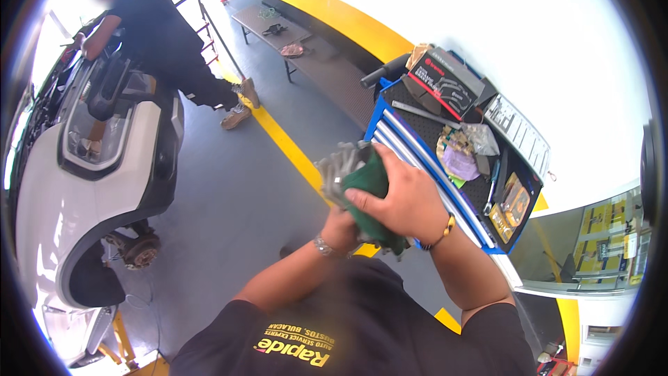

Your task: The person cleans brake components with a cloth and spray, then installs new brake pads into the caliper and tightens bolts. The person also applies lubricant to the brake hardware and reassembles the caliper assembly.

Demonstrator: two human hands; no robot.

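In front of my chest I hold a bundle of grey and green fabric, which looks like work gloves (369,188). Blurred grey finger shapes stick out at its upper left. My right hand (410,191) grips the green part from the right, thumb across its face. From below, my left hand (339,228), with a metal watch at its wrist, closes on the bundle's lower left; its fingers are mostly hidden behind the fabric.
A blue tool cart (445,174) to my right carries boxes, rags and a wrench (493,184). At left stands a white car (83,202) with its brake disc (141,251) exposed. Another person (156,28) leans over its engine bay. A bench (261,24) lines the wall.
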